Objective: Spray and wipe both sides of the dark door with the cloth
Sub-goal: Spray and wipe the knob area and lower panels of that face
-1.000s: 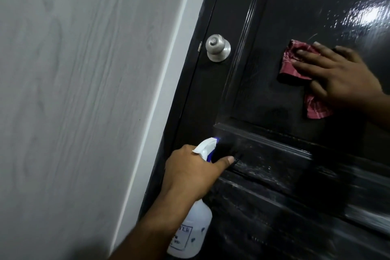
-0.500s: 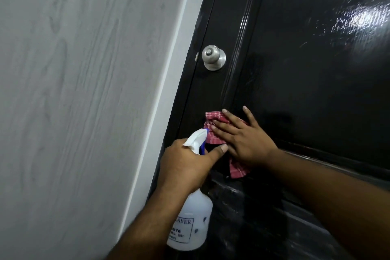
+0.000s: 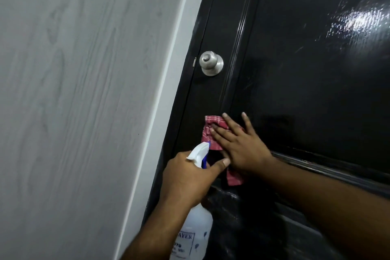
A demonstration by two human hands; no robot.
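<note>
With the dark door [image 3: 306,91] filling the right half of the frame, the right hand [image 3: 242,148] lies flat at centre, fingers straight and spread, pressing the red checked cloth [image 3: 213,131] against the door's left stile, below the silver knob [image 3: 211,63]. Cloth pokes out above the fingers and below the palm. Left hand [image 3: 185,181] at lower centre grips the neck of the white spray bottle [image 3: 196,236], thumb out toward the right hand, nozzle up. Bottle hangs just beside the door edge. Grey wood-grain wall [image 3: 73,101] covers the left half. Glare patch sits upper right on the panel.
</note>
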